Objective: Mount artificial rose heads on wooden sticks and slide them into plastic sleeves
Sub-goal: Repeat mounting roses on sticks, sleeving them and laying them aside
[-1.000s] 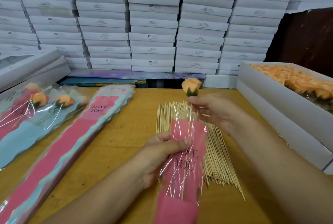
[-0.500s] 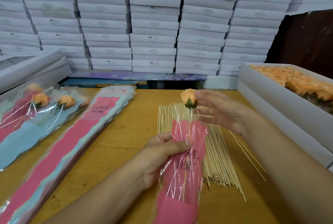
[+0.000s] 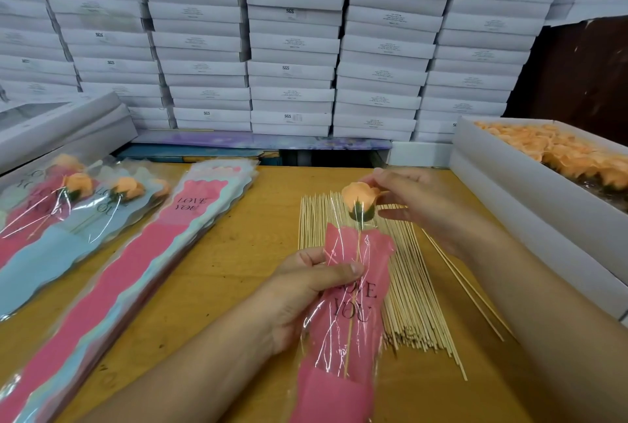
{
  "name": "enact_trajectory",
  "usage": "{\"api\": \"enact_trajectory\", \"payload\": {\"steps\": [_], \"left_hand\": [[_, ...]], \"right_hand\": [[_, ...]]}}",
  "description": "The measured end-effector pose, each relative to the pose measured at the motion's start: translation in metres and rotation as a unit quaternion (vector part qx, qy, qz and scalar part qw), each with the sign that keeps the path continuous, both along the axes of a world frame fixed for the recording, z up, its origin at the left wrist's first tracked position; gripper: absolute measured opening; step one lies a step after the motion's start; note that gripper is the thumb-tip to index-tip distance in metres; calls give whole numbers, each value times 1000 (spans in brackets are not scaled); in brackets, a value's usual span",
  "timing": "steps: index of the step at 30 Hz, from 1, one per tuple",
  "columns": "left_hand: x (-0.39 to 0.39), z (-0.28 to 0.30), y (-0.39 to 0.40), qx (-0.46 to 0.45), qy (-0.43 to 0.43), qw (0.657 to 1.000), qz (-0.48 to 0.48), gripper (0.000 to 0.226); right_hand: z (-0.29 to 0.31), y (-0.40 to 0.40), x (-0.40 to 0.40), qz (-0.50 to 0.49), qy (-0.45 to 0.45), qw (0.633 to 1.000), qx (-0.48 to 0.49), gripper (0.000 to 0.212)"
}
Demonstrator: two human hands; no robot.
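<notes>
Pink plastic sleeve (image 3: 353,293), pinched in my left hand (image 3: 306,290) at 6 o'clock on the desk (image 3: 238,252); its stick (image 3: 353,303) is well inside. My right hand (image 3: 418,205), fingers loosely open, touches the peach rose head (image 3: 359,200) at the mouth. Sleeving step; next, likely seat the head fully inside.

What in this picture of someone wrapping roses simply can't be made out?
All from the head view:
- Bottom of the pink sleeve: blurred and cut off by the lower edge.
- Small print on the stacked white boxes: too small to read.
- The rose box: cut off at the right edge, so its count is unknown.
- Whether the right hand touches the rose head: the rose hides the fingertips.
- Left hand fingers: hidden behind the sleeve.
</notes>
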State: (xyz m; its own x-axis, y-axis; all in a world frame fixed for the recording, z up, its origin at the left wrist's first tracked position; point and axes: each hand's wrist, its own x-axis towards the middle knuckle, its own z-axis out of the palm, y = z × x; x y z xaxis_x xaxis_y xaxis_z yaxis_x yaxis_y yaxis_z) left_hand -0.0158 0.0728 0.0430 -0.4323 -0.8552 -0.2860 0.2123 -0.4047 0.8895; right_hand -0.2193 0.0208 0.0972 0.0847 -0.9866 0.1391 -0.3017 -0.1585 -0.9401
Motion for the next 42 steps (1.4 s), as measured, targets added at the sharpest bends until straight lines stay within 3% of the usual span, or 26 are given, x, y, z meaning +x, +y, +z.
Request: {"api": "enact_trajectory", "payload": {"steps": [12, 15, 16, 23, 30, 34, 39, 42], "left_hand": [[4, -1, -6, -1, 19, 1000, 5, 46], [3, -1, -6, 0, 53, 999, -14, 13], [3, -1, -6, 1, 64, 998, -19, 12], [1, -2, -8, -4, 78, 997, -1, 16], [5, -4, -10, 5, 69, 997, 14, 5], [6, -4, -11, 15, 44, 999, 13, 45], [6, -3, -10, 2, 40, 999, 8, 13], [5, -4, -11, -3, 34, 999, 14, 13]], "right_hand": [[-7, 15, 18, 39, 36, 999, 3, 35], [-7, 16, 20, 51, 62, 997, 22, 38], [-7, 15, 21, 52, 71, 996, 30, 38], [-1, 12, 23, 57, 89, 993, 49, 43], [3, 12, 24, 52, 98, 993, 47, 28], [5, 11, 24, 53, 90, 993, 57, 34], [4, 10, 21, 75, 94, 989, 84, 45], [6, 9, 20, 84, 103, 988, 84, 59]]}}
